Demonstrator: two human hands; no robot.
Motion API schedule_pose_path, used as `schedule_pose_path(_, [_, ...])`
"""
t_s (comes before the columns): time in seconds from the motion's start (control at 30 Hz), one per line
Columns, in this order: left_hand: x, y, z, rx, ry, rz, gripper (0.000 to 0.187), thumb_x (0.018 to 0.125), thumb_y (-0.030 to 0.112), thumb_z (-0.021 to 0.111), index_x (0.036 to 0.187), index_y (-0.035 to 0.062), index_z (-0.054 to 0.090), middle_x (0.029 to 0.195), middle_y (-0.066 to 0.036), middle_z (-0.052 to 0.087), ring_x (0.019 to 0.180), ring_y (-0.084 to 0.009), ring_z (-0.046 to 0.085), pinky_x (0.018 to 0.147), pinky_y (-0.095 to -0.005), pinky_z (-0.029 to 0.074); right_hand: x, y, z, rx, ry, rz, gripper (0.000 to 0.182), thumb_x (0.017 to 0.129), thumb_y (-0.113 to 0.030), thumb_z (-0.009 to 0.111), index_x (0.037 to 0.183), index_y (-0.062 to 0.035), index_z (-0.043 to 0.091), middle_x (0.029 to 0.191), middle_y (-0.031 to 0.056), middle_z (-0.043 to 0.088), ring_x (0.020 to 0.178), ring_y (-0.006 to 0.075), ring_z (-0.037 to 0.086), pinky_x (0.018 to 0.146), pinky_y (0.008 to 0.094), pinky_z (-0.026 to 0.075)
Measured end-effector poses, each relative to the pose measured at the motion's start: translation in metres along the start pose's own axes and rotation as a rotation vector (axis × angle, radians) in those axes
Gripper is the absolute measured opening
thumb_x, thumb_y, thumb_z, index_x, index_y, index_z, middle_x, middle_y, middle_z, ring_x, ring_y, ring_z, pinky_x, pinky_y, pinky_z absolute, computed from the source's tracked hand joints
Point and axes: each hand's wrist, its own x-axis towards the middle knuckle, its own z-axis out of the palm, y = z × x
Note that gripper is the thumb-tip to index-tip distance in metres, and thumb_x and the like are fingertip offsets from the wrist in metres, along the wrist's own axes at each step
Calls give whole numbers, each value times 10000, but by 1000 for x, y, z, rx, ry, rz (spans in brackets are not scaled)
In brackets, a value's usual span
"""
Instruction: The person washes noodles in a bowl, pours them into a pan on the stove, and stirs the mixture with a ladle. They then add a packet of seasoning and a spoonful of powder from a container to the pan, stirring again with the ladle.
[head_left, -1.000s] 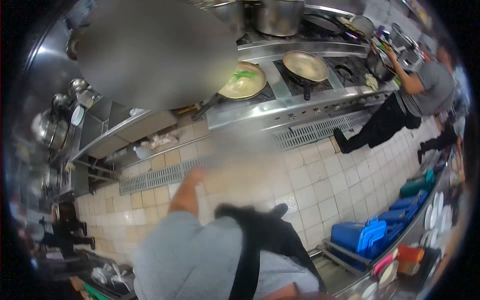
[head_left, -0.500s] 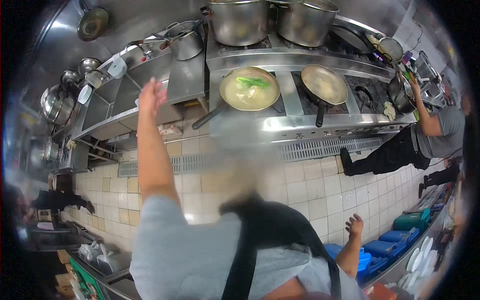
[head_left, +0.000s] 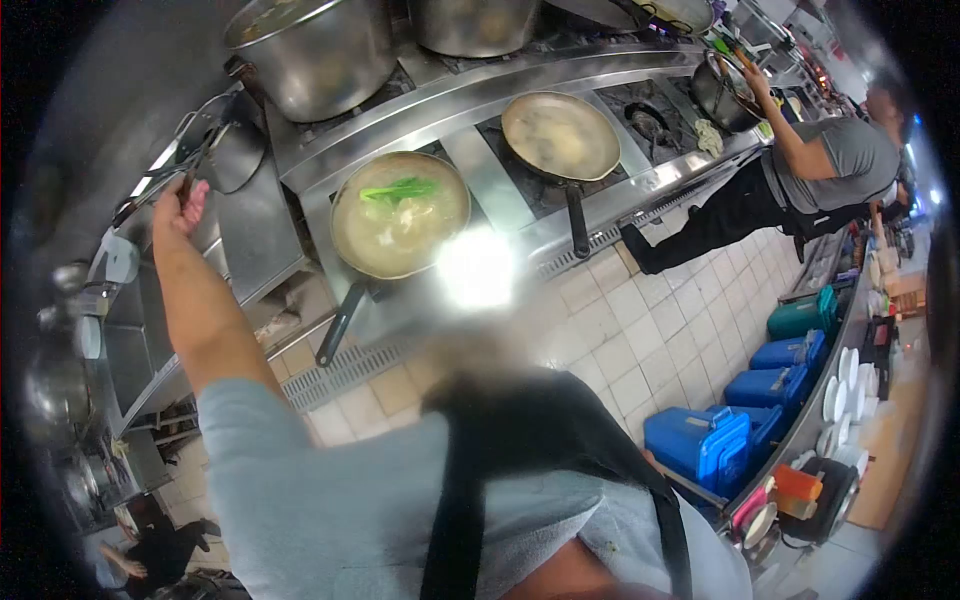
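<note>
My left hand (head_left: 181,212) reaches out at the far left with its fingers curled around the end of a long-handled utensil (head_left: 200,165). The utensil leans from a steel pot (head_left: 238,150) beside the sink; its working end is hidden. Nearer the middle, a frying pan (head_left: 375,240) on the stove holds pale, cloudy liquid, with green leaves (head_left: 400,190) and whitish pieces in it. To its right stands a second pan (head_left: 560,135) with pale liquid. My right hand is out of sight, low on the right behind my body.
Large stockpots (head_left: 315,65) stand along the back of the stove. On the right, a co-worker (head_left: 840,165) reaches to a dark pot (head_left: 725,95). Blue bins (head_left: 700,445) and a counter with white plates (head_left: 840,390) are behind me. A sink (head_left: 135,330) lies left.
My view has turned right and tilted. My left hand has gone from open above the sink edge to closed on the utensil's handle. My right hand has dropped out of view.
</note>
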Motion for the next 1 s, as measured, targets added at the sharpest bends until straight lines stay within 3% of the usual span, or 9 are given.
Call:
schedule_pose_path(0.2, [41,-25,31,-297,-2,50,98,931,90,527,905,0,557,742,-88,585,646,-185,609,547,-249,547,-69,-93,28,-68,287,32,280,939,-247,472,1172,-116,555,1019,68,652,721,245,646,490,358,473])
schedule_pose_path(0.4, [-161,-126,127,-333,13,403,87,931,106,543,878,42,515,729,-21,507,551,-101,449,479,-225,391,-77,-252,47,-26,229,-195,370,931,-160,508,1287,-60,498,1052,120,669,725,215,658,521,312,497])
schedule_pose_path(0.43, [-201,-145,144,-279,-16,469,73,928,104,546,925,40,513,746,-21,510,558,-97,452,474,-217,386,-83,-285,55,-265,326,-284,372,924,-147,524,1274,-23,498,947,121,680,702,186,648,512,274,486])
schedule_pose_path(0.47, [-240,-165,161,-223,-41,534,89,925,102,550,972,37,512,762,-20,512,564,-93,454,470,-209,381,-86,-315,51,-155,277,-387,351,914,-131,544,1243,-9,528,865,84,668,679,148,623,506,267,471])
schedule_pose_path(0.53, [-301,-197,191,-155,-5,587,229,918,91,547,1124,27,471,740,-16,499,569,-86,454,466,-200,371,-106,-382,60,-474,308,-723,317,901,-136,573,1176,22,575,849,61,636,730,127,601,639,262,489])
schedule_pose_path(0.6, [-350,-221,209,-80,-51,629,316,915,78,541,1204,19,427,787,-30,515,571,-85,458,467,-203,374,-120,-444,69,-512,231,-810,394,877,-144,631,1231,7,550,960,91,639,880,153,600,811,285,483])
schedule_pose_path(0.83, [-426,-299,292,244,-201,806,557,917,21,487,1425,-1,262,1089,-100,536,586,-62,444,441,-184,368,-246,-605,196,-553,-428,-1323,666,867,-249,676,1411,-25,363,1187,155,604,1058,211,593,912,328,463])
schedule_pose_path(0.9, [-432,-323,304,428,-184,735,577,910,-3,501,1430,-11,251,1204,-135,507,776,-116,561,607,-221,484,-250,-616,232,-481,-549,-1456,736,858,-271,689,1423,1,303,1199,163,588,1067,220,591,913,335,468])
schedule_pose_path(1.0, [-446,-333,351,449,-420,671,600,906,-17,512,1438,-21,234,1371,-194,416,1198,-236,478,987,-343,399,-250,-631,272,-347,-600,-1437,639,861,-254,681,1332,27,354,1173,159,587,1073,224,589,896,344,480])
